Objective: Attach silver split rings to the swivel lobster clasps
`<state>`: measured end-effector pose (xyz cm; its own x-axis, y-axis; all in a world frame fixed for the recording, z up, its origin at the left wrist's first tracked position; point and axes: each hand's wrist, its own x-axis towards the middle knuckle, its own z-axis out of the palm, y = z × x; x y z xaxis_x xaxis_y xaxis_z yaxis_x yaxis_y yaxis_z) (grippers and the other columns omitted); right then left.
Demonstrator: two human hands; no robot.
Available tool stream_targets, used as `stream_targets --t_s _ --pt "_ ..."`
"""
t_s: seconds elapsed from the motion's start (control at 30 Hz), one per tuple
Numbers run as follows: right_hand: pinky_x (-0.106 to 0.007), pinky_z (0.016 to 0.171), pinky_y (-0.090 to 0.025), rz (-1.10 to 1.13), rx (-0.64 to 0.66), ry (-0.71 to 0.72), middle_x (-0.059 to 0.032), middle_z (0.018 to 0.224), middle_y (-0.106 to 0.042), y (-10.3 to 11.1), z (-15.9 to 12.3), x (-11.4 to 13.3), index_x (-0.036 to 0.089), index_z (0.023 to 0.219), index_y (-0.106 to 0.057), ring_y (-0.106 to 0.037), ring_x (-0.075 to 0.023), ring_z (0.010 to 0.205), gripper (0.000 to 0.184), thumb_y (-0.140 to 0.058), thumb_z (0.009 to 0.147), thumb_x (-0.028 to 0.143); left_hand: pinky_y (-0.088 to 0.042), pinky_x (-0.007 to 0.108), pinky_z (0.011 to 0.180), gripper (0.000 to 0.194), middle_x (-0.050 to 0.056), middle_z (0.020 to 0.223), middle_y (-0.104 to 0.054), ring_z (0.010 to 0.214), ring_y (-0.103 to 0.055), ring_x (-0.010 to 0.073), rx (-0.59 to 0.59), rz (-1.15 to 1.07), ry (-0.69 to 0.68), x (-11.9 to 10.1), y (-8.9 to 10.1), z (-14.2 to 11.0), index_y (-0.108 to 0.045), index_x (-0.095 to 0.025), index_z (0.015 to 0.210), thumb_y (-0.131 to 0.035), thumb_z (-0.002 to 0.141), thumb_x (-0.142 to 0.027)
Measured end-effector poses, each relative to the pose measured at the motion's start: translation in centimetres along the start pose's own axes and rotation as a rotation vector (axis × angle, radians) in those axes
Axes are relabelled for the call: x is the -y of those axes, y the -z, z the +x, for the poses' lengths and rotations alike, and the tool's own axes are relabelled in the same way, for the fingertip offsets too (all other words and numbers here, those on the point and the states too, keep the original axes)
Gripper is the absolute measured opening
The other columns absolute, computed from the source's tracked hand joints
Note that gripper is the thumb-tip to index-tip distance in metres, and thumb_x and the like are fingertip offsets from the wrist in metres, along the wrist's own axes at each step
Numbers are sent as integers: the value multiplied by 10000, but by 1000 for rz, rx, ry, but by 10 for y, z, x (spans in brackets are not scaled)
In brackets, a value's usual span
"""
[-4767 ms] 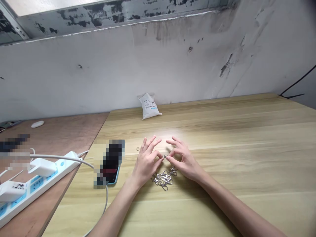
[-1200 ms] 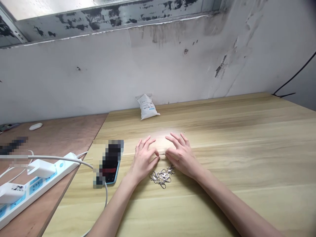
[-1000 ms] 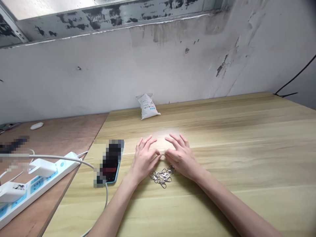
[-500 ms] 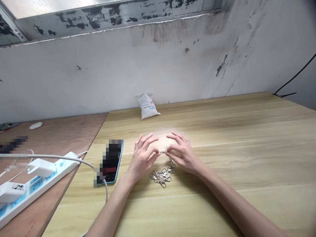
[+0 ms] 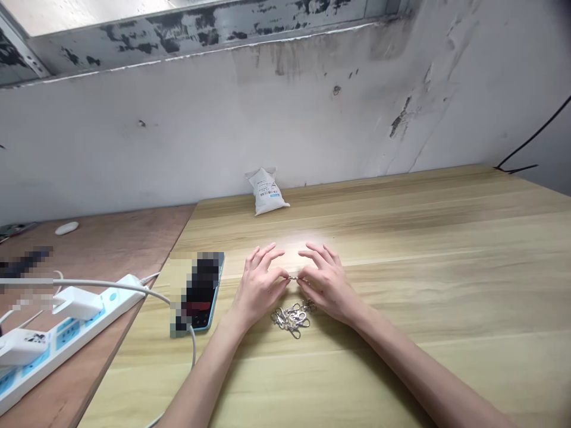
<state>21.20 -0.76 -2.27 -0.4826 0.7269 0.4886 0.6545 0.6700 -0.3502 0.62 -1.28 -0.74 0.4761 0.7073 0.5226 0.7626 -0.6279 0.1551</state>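
My left hand (image 5: 259,288) and my right hand (image 5: 329,284) face each other over the table. Between them is a small silver lobster clasp (image 5: 293,278), each end pinched by one hand's thumb and index finger. The fingertips cover most of the clasp, so only a short middle piece shows. The other fingers of both hands are raised and bent. Just below the hands lies a loose pile of silver lobster clasps (image 5: 292,319) on the wooden tabletop (image 5: 379,238); the right hand partly hides its upper right side.
A phone (image 5: 205,297) in a light blue case lies left of my left hand, with a white cable (image 5: 193,351) beside it. Further left is a power strip (image 5: 107,303) with plugs. A white packet (image 5: 269,193) sits at the back by the wall.
Both hands have come slightly closer together and a little lower, so less of the held clasp shows. The pile and the other objects stay put.
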Motion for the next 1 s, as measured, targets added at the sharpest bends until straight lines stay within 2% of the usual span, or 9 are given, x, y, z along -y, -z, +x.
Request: stream_targets --t_s 0.23,0.4,0.6,0.77,0.83,0.9,1.0 --pt "-557 1127 -228 -18 10 -5 -84 1289 -575 5 1 -5 236 823 -660 -383 -279 1350 147 -553 922 250 -313 546 1114 103 56 1258 -633 1325 -452 282 -3 -27 12 1 5 2 -669 -220 759 -656 857 -192" --pt "-554 1112 -244 31 -9 -41 -76 1270 -584 5 1 -11 246 862 -660 -393 -282 1340 92 -578 902 248 -297 532 1125 113 59 1262 -621 1330 -443 276 8 1 12 3 7 1 -670 -224 786 -618 885 -216" --pt "-538 1049 -325 -3 -49 -181 -98 1207 -614 3 0 -31 226 824 -668 -426 -308 1297 101 -593 886 251 -323 548 1092 112 90 1261 -598 1333 -427 302 97 64 189 25 18 -2 -681 -222 856 -583 896 -258" --pt "-509 1017 -357 -55 -7 -175 -114 1210 -602 9 1 -34 226 947 -688 -454 -304 1251 121 -586 902 275 -328 528 1075 144 75 1244 -607 1317 -442 297 90 76 236 44 29 -7 -684 -231 856 -560 906 -285" --pt "-478 1013 -366 -67 37 -132 -105 1138 -617 14 2 -27 210 893 -677 -500 -276 1168 126 -578 910 286 -345 515 1059 153 72 1249 -602 1318 -438 297 114 60 231 47 31 -9 -687 -232 840 -561 904 -293" --pt "-455 1021 -361 -81 105 -93 -65 943 -630 20 2 -19 203 747 -640 -552 -229 987 209 -587 908 326 -350 509 1055 145 65 1258 -595 1321 -427 297 171 32 207 47 32 -10 -691 -238 831 -585 892 -317" --pt "-459 1048 -332 -112 192 -77 -26 796 -591 24 2 -9 206 647 -599 -545 -205 866 283 -655 854 391 -325 519 1077 122 50 1279 -582 1332 -404 298 272 -7 163 44 32 -11 -692 -251 836 -647 855 -363"
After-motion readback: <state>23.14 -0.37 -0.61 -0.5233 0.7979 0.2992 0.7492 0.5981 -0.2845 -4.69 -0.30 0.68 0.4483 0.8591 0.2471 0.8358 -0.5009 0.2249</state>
